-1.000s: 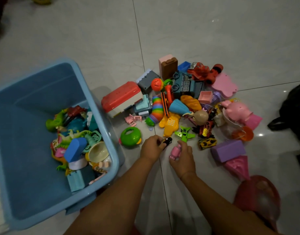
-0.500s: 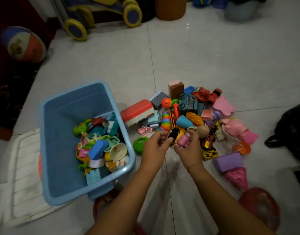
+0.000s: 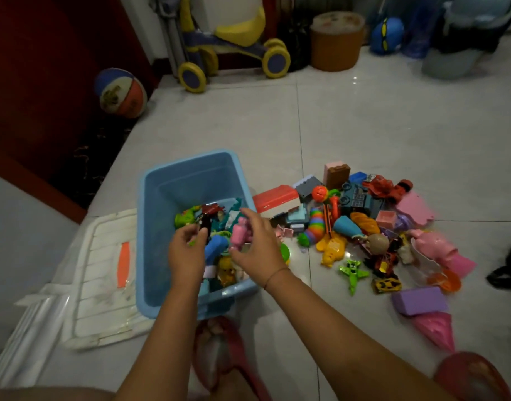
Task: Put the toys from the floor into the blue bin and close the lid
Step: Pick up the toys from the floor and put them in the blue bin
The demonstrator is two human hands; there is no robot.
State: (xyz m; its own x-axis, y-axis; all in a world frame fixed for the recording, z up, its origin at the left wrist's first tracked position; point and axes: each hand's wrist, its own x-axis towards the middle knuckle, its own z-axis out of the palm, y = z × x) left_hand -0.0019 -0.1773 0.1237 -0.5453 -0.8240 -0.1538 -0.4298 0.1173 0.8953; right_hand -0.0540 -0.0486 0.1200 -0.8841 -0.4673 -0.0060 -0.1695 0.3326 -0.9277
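I see the white lid [image 3: 104, 273] lying flat on the floor [image 3: 364, 125], just beside the left wall of the blue bin [image 3: 150, 227], its orange patch facing up. The bin stands open, and a jumble of toys fills its right half: a green dinosaur [image 3: 186, 218] at the far side, a blue block [image 3: 216, 247] nearer me, with teal and yellow pieces around them. Both hands are above that jumble. The left hand [image 3: 187, 253] pinches a small black toy [image 3: 205, 224] between thumb and fingertips. Just right of it, the right hand [image 3: 260, 250] has its fingers curved loosely round a pink toy [image 3: 239, 234], over the bin's right side. Right of the bin, the pile of toys [image 3: 364, 227] spreads across the floor, from a red-roofed house [image 3: 277, 198] beside the bin's wall to a purple block [image 3: 419, 301] at the near right
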